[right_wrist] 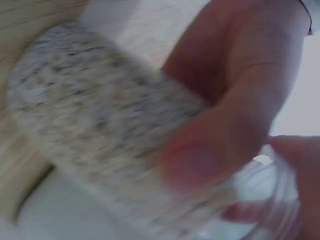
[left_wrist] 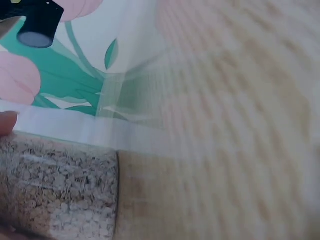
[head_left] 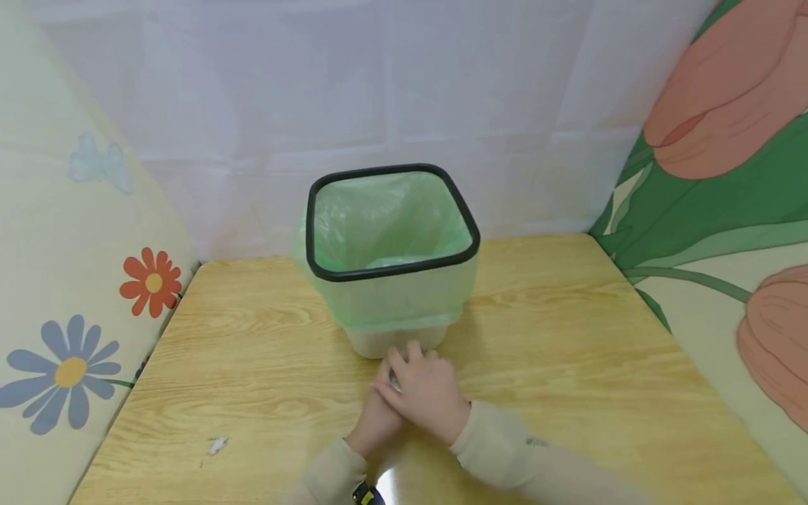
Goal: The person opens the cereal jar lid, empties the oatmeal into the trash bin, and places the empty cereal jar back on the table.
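Note:
My two hands meet around a clear jar, close in front of the bin at the table's middle. Pale, speckled flaky pieces fill most of the jar, and its see-through end shows in the right wrist view. My right hand grips it from the right, thumb laid along its side. From the left, my left hand holds the jar too, partly covered by the right; its fingers show through the clear end. In the head view only a glassy sliver of the jar appears between the hands.
A pale bin lined with a green bag under a black rim stands beyond the hands. Wood-grain table spreads around it, with a white chipped spot at left. White cloth hangs behind; flower-painted panels flank both sides.

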### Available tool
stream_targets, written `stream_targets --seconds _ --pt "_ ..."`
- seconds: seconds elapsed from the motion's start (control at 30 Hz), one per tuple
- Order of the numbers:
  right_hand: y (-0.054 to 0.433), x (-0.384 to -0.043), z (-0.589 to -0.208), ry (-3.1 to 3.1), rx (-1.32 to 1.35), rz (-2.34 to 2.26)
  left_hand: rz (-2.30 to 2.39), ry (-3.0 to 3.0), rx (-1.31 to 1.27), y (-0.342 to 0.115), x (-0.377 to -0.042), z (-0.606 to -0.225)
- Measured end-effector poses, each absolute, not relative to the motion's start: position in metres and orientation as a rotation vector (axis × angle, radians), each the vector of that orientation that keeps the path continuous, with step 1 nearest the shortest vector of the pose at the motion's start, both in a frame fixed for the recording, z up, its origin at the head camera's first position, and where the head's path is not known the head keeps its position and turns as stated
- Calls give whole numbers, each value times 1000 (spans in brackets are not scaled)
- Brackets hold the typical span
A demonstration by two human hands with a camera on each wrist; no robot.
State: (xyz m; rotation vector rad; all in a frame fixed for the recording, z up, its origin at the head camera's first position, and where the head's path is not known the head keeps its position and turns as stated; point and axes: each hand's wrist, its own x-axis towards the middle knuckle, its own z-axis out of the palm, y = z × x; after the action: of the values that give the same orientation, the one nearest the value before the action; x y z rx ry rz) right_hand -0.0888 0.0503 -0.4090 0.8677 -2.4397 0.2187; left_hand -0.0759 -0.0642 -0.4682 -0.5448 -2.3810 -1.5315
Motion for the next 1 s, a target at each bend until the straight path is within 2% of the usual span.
stream_targets --seconds 0.37,0.67,1.0 --pt "71 -111 -410 -2269 1293 300 -1728 -2462 -637 -73 -78 -466" --pt "83 -121 -393 -2353 1661 379 -1977 -2425 -769 -81 -83 -464" --pt "92 -130 -372 -2325 1909 222 -1993 -2511 -774 -82 -85 -460"
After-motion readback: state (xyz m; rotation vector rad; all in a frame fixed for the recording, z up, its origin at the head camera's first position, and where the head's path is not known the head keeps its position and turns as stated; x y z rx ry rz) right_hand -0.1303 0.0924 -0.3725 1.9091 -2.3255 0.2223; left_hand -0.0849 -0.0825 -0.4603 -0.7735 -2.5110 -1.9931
